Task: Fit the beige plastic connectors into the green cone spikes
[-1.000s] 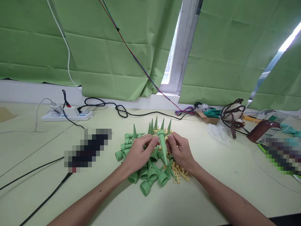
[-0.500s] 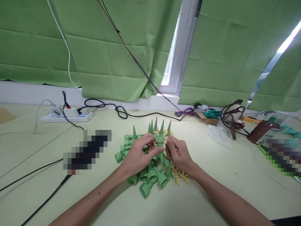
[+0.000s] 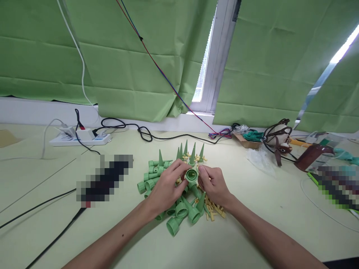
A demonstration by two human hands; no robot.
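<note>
My left hand (image 3: pixel 169 183) is closed round a green plastic watering spike (image 3: pixel 192 175), whose round open end faces me. My right hand (image 3: pixel 213 182) pinches at the spike's right side, on a small yellow valve mostly hidden by the fingers. Beneath and left of my hands lies a heap of similar green spikes (image 3: pixel 173 225). Several more spikes (image 3: pixel 193 154) stand point up behind my hands, some with yellow valves at their bases. Loose yellow valves (image 3: pixel 214 209) lie in a small pile just below my right hand.
A white power strip (image 3: pixel 81 139) with plugs is at the back left. Black cable (image 3: pixel 174 136) runs along the wall. A blurred dark object (image 3: pixel 105 181) lies left. To the right are a plastic bag (image 3: pixel 260 160), a cardboard box (image 3: pixel 246 142) and a maroon container (image 3: pixel 314 157).
The held spike has tipped so its open end now faces me, and it sits slightly lower. My left hand has turned with it; my right hand stays at its side.
</note>
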